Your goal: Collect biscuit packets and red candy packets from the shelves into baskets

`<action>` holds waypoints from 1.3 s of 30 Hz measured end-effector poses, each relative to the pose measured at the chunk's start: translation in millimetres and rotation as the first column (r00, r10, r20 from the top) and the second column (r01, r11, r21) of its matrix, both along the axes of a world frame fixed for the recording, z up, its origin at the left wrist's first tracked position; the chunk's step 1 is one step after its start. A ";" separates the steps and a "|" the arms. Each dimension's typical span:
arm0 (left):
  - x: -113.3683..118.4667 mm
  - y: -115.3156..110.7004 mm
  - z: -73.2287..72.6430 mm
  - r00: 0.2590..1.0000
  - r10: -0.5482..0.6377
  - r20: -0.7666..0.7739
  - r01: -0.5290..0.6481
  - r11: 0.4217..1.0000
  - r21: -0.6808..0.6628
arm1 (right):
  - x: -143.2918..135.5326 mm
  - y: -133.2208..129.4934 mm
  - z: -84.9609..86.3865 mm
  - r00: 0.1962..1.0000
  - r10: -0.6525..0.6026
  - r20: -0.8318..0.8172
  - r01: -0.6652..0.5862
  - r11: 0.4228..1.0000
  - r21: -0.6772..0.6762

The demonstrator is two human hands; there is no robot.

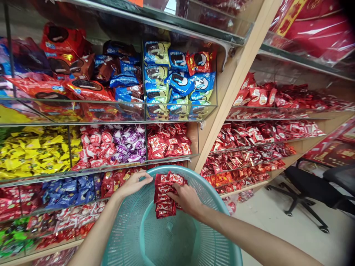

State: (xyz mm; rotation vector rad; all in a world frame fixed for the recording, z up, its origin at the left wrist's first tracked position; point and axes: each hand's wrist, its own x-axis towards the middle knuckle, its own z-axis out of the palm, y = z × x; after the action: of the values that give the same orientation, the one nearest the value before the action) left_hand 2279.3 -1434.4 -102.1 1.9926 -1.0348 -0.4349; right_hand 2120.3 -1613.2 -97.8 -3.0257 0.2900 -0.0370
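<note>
My right hand (186, 199) is closed on a bunch of small red-and-white candy packets (165, 195), held in layers over the mouth of a teal plastic basket (129, 231). The basket has mesh-like perforated walls, and its bottom shows below the packets. At the basket's far left rim, my left hand (135, 184) is closed over the edge, thumb and fingers bent around it. Just beyond the basket, a shelf compartment holds similar red packets (169, 142).
Glass-fronted shelves hold yellow candies (36, 151), purple-and-white candies (129, 142), blue packets (72, 190) and bagged cookies (180, 83). A slanting wooden upright (235, 79) divides the shelving. More red packets (249, 133) fill the right side. A black wheeled chair (307, 184) stands at right.
</note>
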 end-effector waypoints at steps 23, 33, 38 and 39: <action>2.5 -0.4 -2.6 1.000 0.011 -0.028 -0.012 1.000 -0.017 | 67.5 -49.3 99.6 0.800 0.074 0.596 -0.198 0.969 0.145; 0.5 1.4 -1.5 0.999 0.029 -0.027 -0.030 0.999 -0.022 | 136.4 -41.3 118.9 0.852 0.196 0.486 -0.176 0.981 -0.087; 1.5 1.9 -4.3 1.000 0.018 -0.025 -0.019 1.000 -0.025 | 146.8 -35.8 120.4 0.893 0.150 0.424 -0.085 0.982 -0.169; 1.7 2.0 -4.7 1.000 0.017 -0.023 -0.018 1.000 -0.025 | 146.7 -36.4 121.0 0.888 0.163 0.429 -0.087 0.978 -0.191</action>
State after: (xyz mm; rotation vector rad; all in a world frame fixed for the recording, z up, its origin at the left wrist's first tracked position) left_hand 2281.0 -1432.4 -106.8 1.9685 -1.0033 -0.4324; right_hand 2267.0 -1649.7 23.2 -3.0699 0.0492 -0.7671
